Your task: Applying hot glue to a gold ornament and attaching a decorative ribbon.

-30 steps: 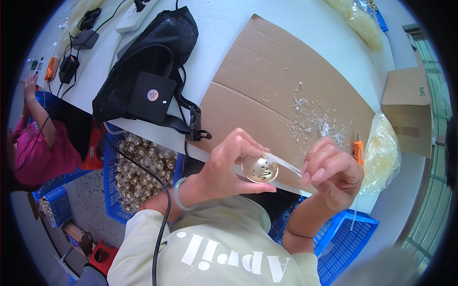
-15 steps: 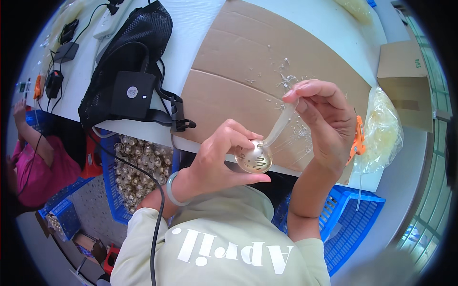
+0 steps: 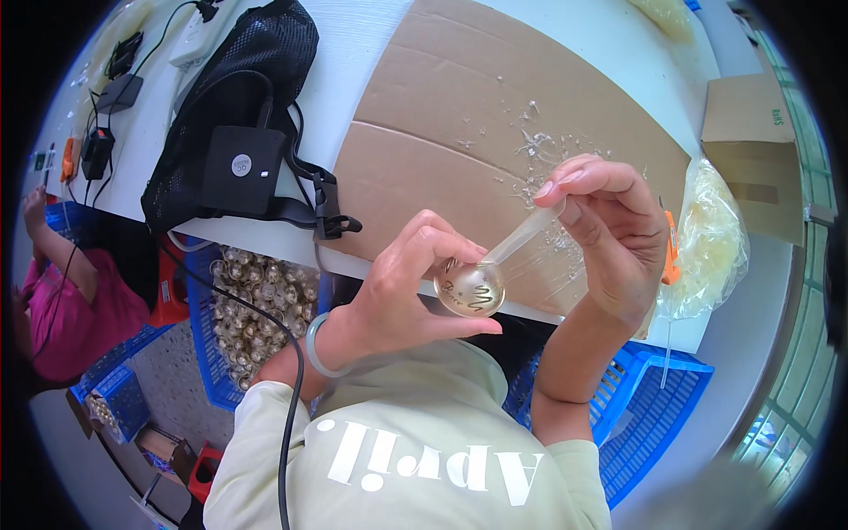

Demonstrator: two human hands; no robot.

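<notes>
Left fingers (image 3: 449, 244): curled partway around pale gold ball (image 3: 469, 290), held up near front edge of bench (image 3: 364, 40). Right fingers (image 3: 609, 181): pinched together on translucent strip (image 3: 523, 237), stretched from ball's top. Possible faults: strip snapping under too hard a pull; ball slipping if jerked; loose scraps (image 3: 537, 143) on cardboard (image 3: 433, 97) perhaps clinging to ball if set down.
</notes>
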